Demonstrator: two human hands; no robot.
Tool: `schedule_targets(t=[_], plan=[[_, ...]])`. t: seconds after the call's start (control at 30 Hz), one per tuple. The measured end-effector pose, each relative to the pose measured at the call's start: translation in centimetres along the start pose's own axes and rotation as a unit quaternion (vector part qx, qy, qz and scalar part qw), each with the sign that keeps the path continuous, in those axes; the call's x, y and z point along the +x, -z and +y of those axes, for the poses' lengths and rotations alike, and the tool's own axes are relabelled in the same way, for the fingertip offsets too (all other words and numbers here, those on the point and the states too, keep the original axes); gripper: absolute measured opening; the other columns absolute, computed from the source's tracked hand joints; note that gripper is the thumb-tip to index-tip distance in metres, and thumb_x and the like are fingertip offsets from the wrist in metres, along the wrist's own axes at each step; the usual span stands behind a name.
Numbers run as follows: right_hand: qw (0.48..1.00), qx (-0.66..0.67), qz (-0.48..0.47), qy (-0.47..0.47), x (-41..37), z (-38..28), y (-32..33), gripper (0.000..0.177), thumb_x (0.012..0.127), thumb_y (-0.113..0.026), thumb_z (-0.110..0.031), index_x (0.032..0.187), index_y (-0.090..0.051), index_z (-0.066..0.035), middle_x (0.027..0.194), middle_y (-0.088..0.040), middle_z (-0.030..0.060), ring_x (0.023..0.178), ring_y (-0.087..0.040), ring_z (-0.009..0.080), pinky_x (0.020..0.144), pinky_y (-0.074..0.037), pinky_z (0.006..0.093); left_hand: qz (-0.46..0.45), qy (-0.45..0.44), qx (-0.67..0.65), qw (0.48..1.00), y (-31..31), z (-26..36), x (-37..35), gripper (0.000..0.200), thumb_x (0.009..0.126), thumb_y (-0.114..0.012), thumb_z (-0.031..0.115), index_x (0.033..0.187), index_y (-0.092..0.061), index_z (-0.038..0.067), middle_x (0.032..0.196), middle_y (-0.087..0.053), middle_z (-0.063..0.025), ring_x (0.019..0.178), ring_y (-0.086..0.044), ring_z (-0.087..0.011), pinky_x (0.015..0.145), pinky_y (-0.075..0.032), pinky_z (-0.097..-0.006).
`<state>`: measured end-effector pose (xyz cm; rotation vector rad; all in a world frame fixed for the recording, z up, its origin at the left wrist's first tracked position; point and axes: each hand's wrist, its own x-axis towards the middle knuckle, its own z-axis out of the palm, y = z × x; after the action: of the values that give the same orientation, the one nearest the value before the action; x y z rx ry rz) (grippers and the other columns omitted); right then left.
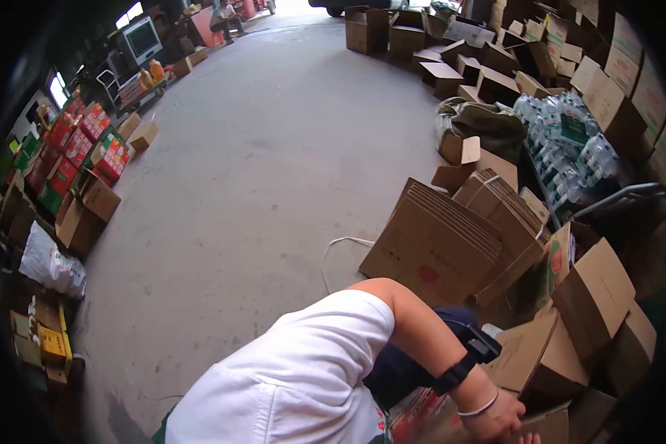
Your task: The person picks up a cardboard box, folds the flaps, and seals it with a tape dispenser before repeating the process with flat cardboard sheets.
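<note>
My left hand (493,416) is at the lower right, on a bent arm in a white sleeve. A black strap with a small device (484,345) and a pale band circle that wrist. The fingers are curled closed beside an open cardboard box (546,427); what they hold is hidden. Just below, only fingertips of my right hand (529,439) show at the frame's bottom edge, close to the left hand. Larger opened boxes (522,351) stand right behind the hands. A red and white printed surface (422,414) lies left of the left hand.
Flattened cartons (429,244) lean in a bundle ahead. Bottled water packs (570,148) and a metal cart handle (621,196) are to the right. A white cord (327,259) lies on the concrete floor (222,222). Red cartons (78,148) line the left; a person (226,18) sits far back.
</note>
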<state>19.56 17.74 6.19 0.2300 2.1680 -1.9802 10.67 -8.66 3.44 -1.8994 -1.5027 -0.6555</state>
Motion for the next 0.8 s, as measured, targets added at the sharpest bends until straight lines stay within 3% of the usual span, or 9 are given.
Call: schedule_targets(t=[0.1,0.13,0.17,0.27,0.33,0.53,0.6,0.7,0.8], plan=[[0.999,0.015,-0.038,0.003,0.8,1.3,-4.8,0.075,0.090,-0.045,-0.051,0.142,-0.018,-0.004,0.146,-0.021,0.0177,0.133,-0.023,0.0350,0.108,-0.021,0.0511,0.007,-0.063,-0.067,0.996,-5.4,4.1,1.9,0.016,0.077,-0.054,0.028,0.076,-0.063,0.014,0.079,-0.061,-0.0009,0.087,-0.057,-0.0208,0.072,-0.043,-0.0421],[0.999,0.048,-0.013,0.010,1.0,2.4,-6.2,0.067,0.088,-0.051,-0.045,0.133,-0.031,0.000,0.133,-0.036,0.0160,0.122,-0.036,0.0303,0.102,-0.028,0.0427,0.036,-0.078,-0.118,0.989,-6.9,5.2,2.3,0.014,0.077,-0.053,0.023,0.071,-0.062,0.014,0.073,-0.060,-0.0022,0.083,-0.058,-0.0232,0.072,-0.044,-0.0441],[0.996,0.082,0.017,0.019,1.1,3.9,-6.5,0.058,0.087,-0.057,-0.039,0.124,-0.043,0.004,0.119,-0.051,0.0144,0.110,-0.048,0.0255,0.096,-0.036,0.0343,0.061,-0.042,-0.152,0.986,-7.4,6.5,2.5,0.017,0.078,-0.051,0.022,0.085,-0.061,0.011,0.084,-0.061,-0.0052,0.091,-0.057,-0.0243,0.080,-0.042,-0.0463],[0.996,0.080,0.018,0.037,0.7,4.5,-5.7,0.070,0.085,-0.058,-0.046,0.134,-0.032,-0.003,0.128,-0.043,0.0087,0.117,-0.041,0.0206,0.099,-0.033,0.0332,0.066,-0.008,-0.161,0.985,-5.5,7.2,1.3,0.045,0.083,-0.043,0.019,0.124,-0.046,-0.002,0.127,-0.049,-0.0163,0.124,-0.042,-0.0286,0.106,-0.027,-0.0459],[0.994,0.048,0.078,0.064,0.2,6.5,-3.4,0.064,0.091,-0.053,-0.037,0.138,-0.029,-0.002,0.136,-0.038,0.0055,0.125,-0.033,0.0179,0.104,-0.025,0.0303,-0.070,0.016,-0.181,0.981,-3.1,6.8,1.1,0.053,0.085,-0.040,0.018,0.135,-0.034,0.002,0.140,-0.037,-0.0151,0.132,-0.032,-0.0276,0.109,-0.022,-0.0472],[0.987,-0.126,0.102,0.003,-5.0,3.2,1.1,0.027,0.083,-0.052,0.002,0.110,-0.055,0.002,0.093,-0.058,-0.0009,0.084,-0.052,0.0060,0.073,-0.043,0.0222,-0.128,-0.012,-0.037,0.991,1.8,1.5,3.1,0.032,0.070,-0.064,0.031,0.092,-0.060,0.009,0.088,-0.056,-0.0016,0.087,-0.055,-0.0185,0.093,-0.039,-0.0389],[0.977,-0.187,0.099,0.020,-6.2,0.5,0.4,0.025,0.083,-0.054,0.000,0.107,-0.054,0.004,0.089,-0.062,0.0074,0.081,-0.055,0.0099,0.074,-0.045,0.0252,-0.254,0.155,-0.081,0.951,3.7,-1.6,4.7,0.041,0.059,-0.072,0.039,0.084,-0.062,0.009,0.099,-0.057,-0.0070,0.098,-0.053,-0.0243,0.089,-0.039,-0.0410],[0.953,-0.271,0.133,0.006,-7.0,-0.4,-0.2,0.030,0.083,-0.057,-0.004,0.112,-0.054,0.002,0.094,-0.064,0.0134,0.084,-0.060,0.0180,0.075,-0.047,0.0294,-0.205,0.170,0.010,0.964,3.5,-6.2,5.1,0.045,0.057,-0.074,0.045,0.082,-0.064,0.008,0.120,-0.047,-0.0176,0.116,-0.042,-0.0347,0.098,-0.032,-0.0499],[0.806,-0.504,0.281,0.129,-8.1,0.0,-2.2,0.038,0.080,-0.063,-0.018,0.115,-0.054,-0.004,0.102,-0.061,0.0143,0.088,-0.060,0.0304,0.079,-0.048,0.0372,-0.276,0.200,-0.053,0.939,0.3,-7.8,2.2,0.043,0.062,-0.073,0.042,0.086,-0.065,0.007,0.129,-0.041,-0.0235,0.119,-0.039,-0.0409,0.103,-0.029,-0.0519]])
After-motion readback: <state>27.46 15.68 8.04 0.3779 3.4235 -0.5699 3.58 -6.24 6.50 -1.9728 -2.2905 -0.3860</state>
